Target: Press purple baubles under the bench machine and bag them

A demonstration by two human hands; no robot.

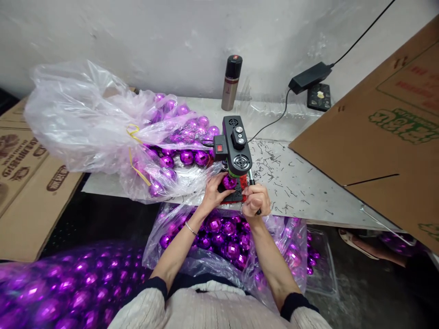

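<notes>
Faces a grey wall [171,45] across a pale table [318,192] strewn with black scraps [269,160]. Pinches 1 shiny purple ball [229,181] between thumb and fingers of the left hand [213,194], under the front end of a black device [236,144] and above its dark base plate [236,196]. Cannot tell how firmly the ball meets the device. Closes the right hand [256,200] in a fist round a black-gripped lever [250,174], just beside the device on its right. Looks down on 2 round grilles on top of the device, with 1 red switch [219,147] at its left.

Near the left hand, keeps a clear bag [85,114] bulging with purple balls, tied with yellow ribbon [133,132]. Below the table edge, under both forearms, has 1 open bag [202,260] of faceted purple balls [233,249]. Farther off, has 1 bottle [229,89] by the wall, 1 power adapter [310,76], and 1 cardboard box [370,128] at far right.
</notes>
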